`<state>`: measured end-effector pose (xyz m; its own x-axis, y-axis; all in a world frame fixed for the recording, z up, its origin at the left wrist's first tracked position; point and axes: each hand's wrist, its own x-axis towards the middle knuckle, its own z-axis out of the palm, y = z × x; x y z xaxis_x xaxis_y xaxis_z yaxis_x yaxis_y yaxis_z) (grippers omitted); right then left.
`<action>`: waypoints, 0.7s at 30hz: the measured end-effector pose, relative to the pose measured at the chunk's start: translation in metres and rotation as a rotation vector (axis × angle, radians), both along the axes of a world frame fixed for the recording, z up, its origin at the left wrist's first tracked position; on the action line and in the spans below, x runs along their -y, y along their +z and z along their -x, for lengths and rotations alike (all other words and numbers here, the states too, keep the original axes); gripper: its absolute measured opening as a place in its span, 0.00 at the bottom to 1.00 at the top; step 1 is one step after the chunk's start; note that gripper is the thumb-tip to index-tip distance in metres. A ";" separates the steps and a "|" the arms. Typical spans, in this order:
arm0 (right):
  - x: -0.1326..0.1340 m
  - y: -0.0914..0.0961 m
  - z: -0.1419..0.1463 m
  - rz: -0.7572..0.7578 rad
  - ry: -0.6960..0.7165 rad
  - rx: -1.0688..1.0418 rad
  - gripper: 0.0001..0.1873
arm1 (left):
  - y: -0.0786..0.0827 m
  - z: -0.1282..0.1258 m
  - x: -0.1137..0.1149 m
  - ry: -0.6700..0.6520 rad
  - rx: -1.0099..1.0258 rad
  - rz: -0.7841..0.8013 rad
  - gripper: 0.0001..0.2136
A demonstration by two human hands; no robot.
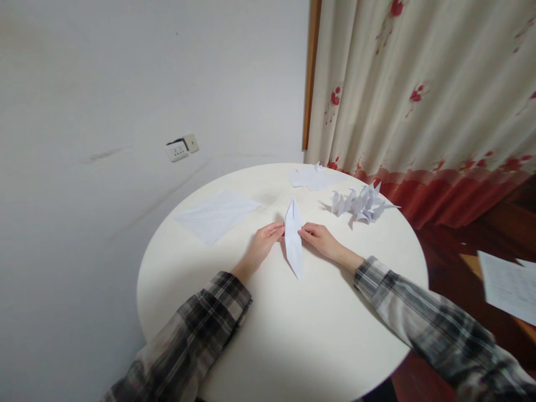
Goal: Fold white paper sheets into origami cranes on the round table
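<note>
A long, narrow folded white paper shape, pointed at both ends, lies on the round white table in the middle. My left hand pinches its left edge with closed fingertips. My right hand presses the right edge the same way. Both arms wear plaid sleeves.
A flat sheet of white paper lies at the table's left. Several folded paper cranes stand at the back right, with more paper behind them. A floral curtain hangs to the right; a wall socket is on the left wall.
</note>
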<state>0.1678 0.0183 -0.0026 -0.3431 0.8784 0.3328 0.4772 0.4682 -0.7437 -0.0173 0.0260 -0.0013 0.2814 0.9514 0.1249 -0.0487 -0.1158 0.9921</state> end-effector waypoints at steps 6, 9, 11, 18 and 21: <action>0.001 0.001 -0.001 0.003 0.017 0.009 0.18 | 0.001 0.002 0.001 -0.019 0.004 0.016 0.16; 0.001 0.001 -0.001 0.001 0.015 0.008 0.17 | 0.002 0.002 0.001 -0.019 0.006 0.016 0.16; 0.001 0.001 -0.001 -0.003 0.012 -0.001 0.17 | 0.003 0.001 0.002 -0.018 0.002 0.018 0.16; 0.002 0.002 0.000 -0.007 0.007 -0.004 0.17 | 0.003 -0.001 0.003 0.034 0.010 0.054 0.17; 0.004 0.004 0.001 0.017 -0.011 -0.069 0.15 | 0.004 -0.001 0.003 0.065 0.033 0.065 0.16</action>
<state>0.1672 0.0148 0.0009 -0.3097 0.8878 0.3404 0.4295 0.4500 -0.7830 -0.0164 0.0228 0.0025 0.2159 0.9738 0.0709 -0.0765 -0.0555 0.9955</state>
